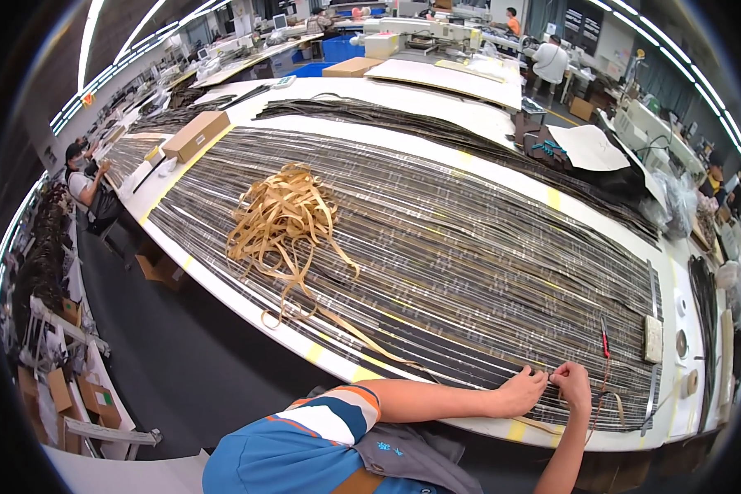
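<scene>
My left hand (519, 393) and my right hand (574, 384) are close together over the near right part of the table, each with its fingers pinched. What lies between the fingertips is too small to make out. Below them, long dark and grey strips (469, 247) run side by side along the table. A loose heap of tan ribbon (281, 212) rests on the strips to the left, with one tail trailing toward my left forearm. Just beyond my right hand lies a slim red and black tool (605, 340), with a thin orange cord near it.
A pale block (652, 339) sits at the strips' right end, by a metal bar (654, 362). Tape rolls (691, 383) lie farther right. A cardboard box (198, 136) stands at the far left. More dark strips (370, 111) lie behind. Another person (86, 181) is at the left edge.
</scene>
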Demonstrator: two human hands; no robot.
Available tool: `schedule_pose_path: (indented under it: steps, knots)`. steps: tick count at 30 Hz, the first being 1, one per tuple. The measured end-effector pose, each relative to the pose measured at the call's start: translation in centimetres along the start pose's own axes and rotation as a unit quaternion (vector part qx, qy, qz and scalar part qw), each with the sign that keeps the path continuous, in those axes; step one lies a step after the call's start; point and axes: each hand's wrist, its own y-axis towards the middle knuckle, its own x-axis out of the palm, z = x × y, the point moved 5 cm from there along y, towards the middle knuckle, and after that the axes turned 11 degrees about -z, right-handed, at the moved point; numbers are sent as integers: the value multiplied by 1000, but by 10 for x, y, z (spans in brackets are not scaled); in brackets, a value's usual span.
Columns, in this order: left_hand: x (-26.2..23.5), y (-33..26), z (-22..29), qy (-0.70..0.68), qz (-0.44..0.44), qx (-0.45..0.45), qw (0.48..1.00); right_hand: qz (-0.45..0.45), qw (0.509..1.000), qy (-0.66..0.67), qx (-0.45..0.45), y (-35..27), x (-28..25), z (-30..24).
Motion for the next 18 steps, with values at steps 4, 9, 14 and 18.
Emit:
schedule_pose_path:
  steps: [4, 9, 14, 18]
  knots:
    - [1, 2, -3, -33, -42, -16, 998, -23, 999, -3, 24, -2, 0, -12]
    - [4, 2, -5, -18, 16, -31, 999, 4, 1000, -19, -8, -1, -1, -16]
    - [-2, -1, -4, -25, 60, -44, 997, -8, 999, -51, -4, -1, -1, -17]
    - [-3, -1, -2, -22, 56, -36, 998, -6, 999, -42, 6, -6, -3, -22]
